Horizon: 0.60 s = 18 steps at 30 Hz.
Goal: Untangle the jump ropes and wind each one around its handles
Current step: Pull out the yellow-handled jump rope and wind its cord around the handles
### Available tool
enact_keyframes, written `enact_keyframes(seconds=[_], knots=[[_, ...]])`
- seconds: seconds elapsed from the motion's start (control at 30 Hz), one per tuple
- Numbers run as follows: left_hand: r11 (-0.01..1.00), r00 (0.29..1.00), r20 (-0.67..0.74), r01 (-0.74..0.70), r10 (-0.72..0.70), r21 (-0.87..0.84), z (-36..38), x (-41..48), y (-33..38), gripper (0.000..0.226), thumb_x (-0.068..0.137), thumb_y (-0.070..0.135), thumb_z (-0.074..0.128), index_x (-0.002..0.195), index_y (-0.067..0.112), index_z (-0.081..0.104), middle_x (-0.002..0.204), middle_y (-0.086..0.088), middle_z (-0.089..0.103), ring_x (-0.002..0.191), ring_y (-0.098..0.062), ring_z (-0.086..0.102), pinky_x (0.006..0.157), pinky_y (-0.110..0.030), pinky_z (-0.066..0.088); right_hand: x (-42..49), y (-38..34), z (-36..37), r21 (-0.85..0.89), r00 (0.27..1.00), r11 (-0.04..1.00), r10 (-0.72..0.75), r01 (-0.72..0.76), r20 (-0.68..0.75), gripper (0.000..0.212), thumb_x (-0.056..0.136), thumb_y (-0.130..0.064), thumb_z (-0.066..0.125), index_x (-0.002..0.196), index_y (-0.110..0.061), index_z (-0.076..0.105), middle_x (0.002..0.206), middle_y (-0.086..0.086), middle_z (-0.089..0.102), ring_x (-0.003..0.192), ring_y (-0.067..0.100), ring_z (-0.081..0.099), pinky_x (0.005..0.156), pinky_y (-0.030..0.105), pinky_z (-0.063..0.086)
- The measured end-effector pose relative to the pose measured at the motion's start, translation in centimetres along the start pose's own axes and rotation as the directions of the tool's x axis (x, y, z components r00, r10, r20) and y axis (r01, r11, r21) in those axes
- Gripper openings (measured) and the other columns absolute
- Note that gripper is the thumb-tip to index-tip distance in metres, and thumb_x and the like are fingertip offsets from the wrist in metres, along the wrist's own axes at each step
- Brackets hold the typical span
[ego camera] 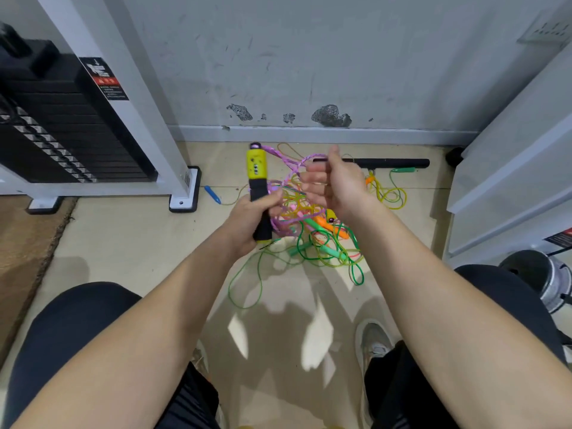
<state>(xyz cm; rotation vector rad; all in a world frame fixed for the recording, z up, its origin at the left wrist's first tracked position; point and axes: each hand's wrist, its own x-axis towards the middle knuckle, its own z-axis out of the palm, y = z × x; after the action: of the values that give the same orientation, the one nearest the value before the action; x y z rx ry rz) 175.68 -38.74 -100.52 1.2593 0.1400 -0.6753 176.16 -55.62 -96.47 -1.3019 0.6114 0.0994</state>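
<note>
Nearest to the camera, the left hand (247,221) was closed firmly around the black foam part of the yellow and black handle (258,181) and held it upright above the floor (139,236). The pink rope (291,164) left the top of this handle and ran in a loop to the right hand (337,187). Its fingers were half curled, but it was blurred, so I cannot tell if it really pinched the rope. Below and behind both hands lay the tangle (322,243) of green, yellow and orange ropes. I judge that these ropes are light, soft and springy. It seems best to take them close to a handle.
</note>
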Motion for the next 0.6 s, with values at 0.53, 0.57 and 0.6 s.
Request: enact_keyframes(seconds=[0.53, 0.57, 0.6], knots=[[0.764, 0.999, -0.042, -0.019, -0.011, -0.645, -2.0, -0.7, 6.4, 0.015, 0.086, 0.018, 0.064, 0.073, 0.017, 0.056, 0.055, 0.007, 0.045, 0.040, -0.003, 0.045, 0.041, -0.016, 0.045, 1.3, 15.8, -1.9, -0.865, 0.968, 0.467, 0.066, 0.185, 0.243, 0.017, 0.101, -0.022, 0.051, 0.092, -0.015, 0.064, 0.094, 0.004, 0.068, 0.090, 0.028, 0.062, 0.074, 0.033, 0.045], [0.824, 0.993, -0.117, -0.090, 0.029, -0.559, -2.9, -0.4, 6.4, 0.016, 0.091, 0.019, 0.061, 0.076, 0.018, 0.056, 0.056, 0.007, 0.046, 0.042, -0.005, 0.047, 0.045, -0.017, 0.047, 1.4, 16.0, -2.3, -0.855, 0.978, 0.501, 0.072, 0.136, 0.198, 0.022, 0.102, -0.021, 0.050, 0.086, -0.012, 0.063, 0.089, 0.007, 0.070, 0.083, 0.029, 0.063, 0.073, 0.034, 0.047], [0.884, 0.976, -0.200, -0.169, 0.088, -0.436, -3.7, 0.0, 6.1, 0.015, 0.095, 0.019, 0.059, 0.080, 0.018, 0.056, 0.057, 0.005, 0.050, 0.045, -0.007, 0.050, 0.050, -0.020, 0.048, 1.2, 15.9, -2.5, -0.798, 0.983, 0.599, 0.090, 0.074, 0.159, 0.026, 0.102, -0.017, 0.049, 0.081, -0.010, 0.063, 0.085, 0.010, 0.071, 0.075, 0.028, 0.064, 0.070, 0.034, 0.049]])
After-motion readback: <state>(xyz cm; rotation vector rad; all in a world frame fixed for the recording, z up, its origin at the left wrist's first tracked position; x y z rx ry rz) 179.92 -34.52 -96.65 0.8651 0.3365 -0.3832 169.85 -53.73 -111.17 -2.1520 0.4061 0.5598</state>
